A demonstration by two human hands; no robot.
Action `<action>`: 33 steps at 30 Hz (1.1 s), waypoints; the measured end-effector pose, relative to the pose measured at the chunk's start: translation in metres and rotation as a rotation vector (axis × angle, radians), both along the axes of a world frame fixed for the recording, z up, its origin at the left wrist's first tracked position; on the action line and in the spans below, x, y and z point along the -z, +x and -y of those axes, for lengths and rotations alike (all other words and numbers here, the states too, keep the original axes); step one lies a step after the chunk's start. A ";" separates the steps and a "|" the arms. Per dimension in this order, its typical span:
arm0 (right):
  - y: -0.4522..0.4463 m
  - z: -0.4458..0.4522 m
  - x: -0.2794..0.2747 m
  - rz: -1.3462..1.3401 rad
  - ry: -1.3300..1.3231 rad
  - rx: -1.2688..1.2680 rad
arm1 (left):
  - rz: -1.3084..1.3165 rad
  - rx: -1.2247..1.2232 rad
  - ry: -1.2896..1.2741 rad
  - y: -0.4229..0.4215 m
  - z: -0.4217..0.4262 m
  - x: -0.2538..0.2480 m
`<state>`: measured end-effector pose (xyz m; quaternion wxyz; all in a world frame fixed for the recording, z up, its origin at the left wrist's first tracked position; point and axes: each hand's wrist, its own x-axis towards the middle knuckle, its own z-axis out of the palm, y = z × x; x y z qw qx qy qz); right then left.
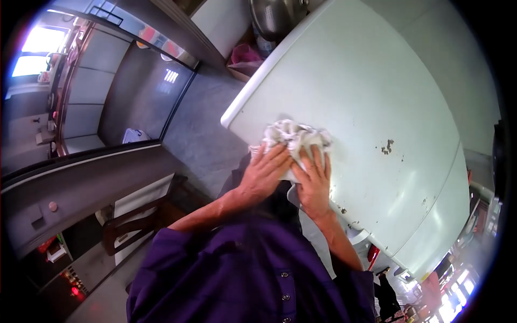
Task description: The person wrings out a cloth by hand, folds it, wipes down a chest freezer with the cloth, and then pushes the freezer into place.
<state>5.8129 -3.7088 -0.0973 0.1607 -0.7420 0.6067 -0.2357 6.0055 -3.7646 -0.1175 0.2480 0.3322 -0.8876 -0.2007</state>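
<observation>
A crumpled white cloth [295,134] lies bunched against the pale, glossy side of what looks like a white refrigerator [344,81], near its lower left edge. My left hand [267,171] presses on the left part of the cloth, fingers reaching over its folds. Beside it, my right hand [314,185] grips the cloth's right part with fingers slightly spread. The two hands nearly touch, and their fingertips partly sink into the fabric. Chipped, rusty spots [386,147] mark the white panel to the right of my hands.
A metal pot [277,19] and a pink bag in a box [246,60] sit beyond the panel's upper left edge. At left is a dark-framed doorway [180,102] onto another room. A brown wooden chair [137,220] stands lower left. Cluttered items fill the lower right.
</observation>
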 end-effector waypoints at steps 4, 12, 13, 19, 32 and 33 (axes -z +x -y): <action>0.007 0.011 -0.003 -0.047 0.018 0.071 | 0.050 0.090 -0.022 0.003 0.027 -0.011; 0.029 0.115 0.005 0.006 0.028 0.023 | 0.077 -0.039 0.023 0.018 0.113 -0.015; 0.023 0.134 -0.003 -0.003 0.030 0.075 | 0.065 -0.019 0.016 0.006 0.137 -0.015; -0.040 0.268 0.018 -0.178 -0.153 0.362 | -0.201 0.110 -0.168 -0.094 0.305 0.016; -0.033 0.299 0.040 -0.203 -0.240 0.464 | -0.331 0.259 0.189 -0.081 0.350 0.025; -0.003 0.272 0.028 -0.187 -0.188 0.399 | -0.263 0.213 0.268 -0.045 0.322 0.023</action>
